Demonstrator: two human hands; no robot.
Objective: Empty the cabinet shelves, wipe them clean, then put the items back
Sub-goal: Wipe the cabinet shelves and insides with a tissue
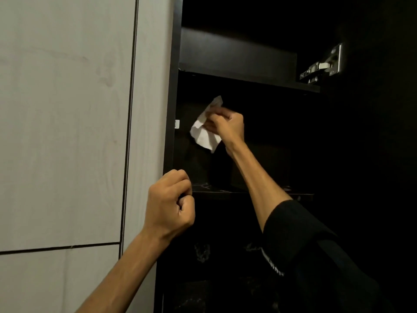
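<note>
2 hands up: our right hand [225,126] pinches white cloth [204,132] mid-wipe, 12 o'clock; left hand [169,202] fisted, holding nothing, 7 o'clock. Next we judge: lower shelf [225,191] wiping.

Person's arms seen from above: the left hand [169,204] and forearm are bare, while the right hand [226,126] extends from a black sleeve [300,231] pushed up past the forearm, with faint pale markings near its lower edge.
</note>
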